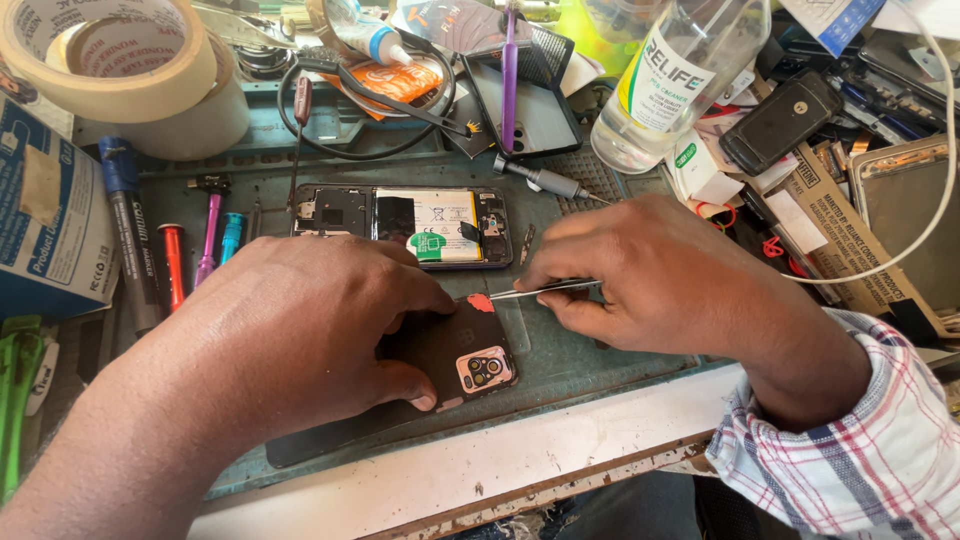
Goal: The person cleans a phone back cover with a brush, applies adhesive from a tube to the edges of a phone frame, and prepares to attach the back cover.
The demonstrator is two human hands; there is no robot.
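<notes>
My left hand (290,330) presses down on a black phone back cover (450,350) that lies on the teal work mat (580,350), thumb beside its pink-rimmed camera block (485,370). My right hand (650,270) grips metal tweezers (545,291). Their tips touch a small red piece (481,301) at the cover's top edge. Behind both hands lies an opened phone (400,225) with its battery and boards exposed.
Rolls of masking tape (120,70) and a blue box (45,220) stand at the left, with a marker and small screwdrivers (210,240) beside them. A clear liquid bottle (670,80), a purple-handled tool, cables, phone parts and cardboard crowd the back and right.
</notes>
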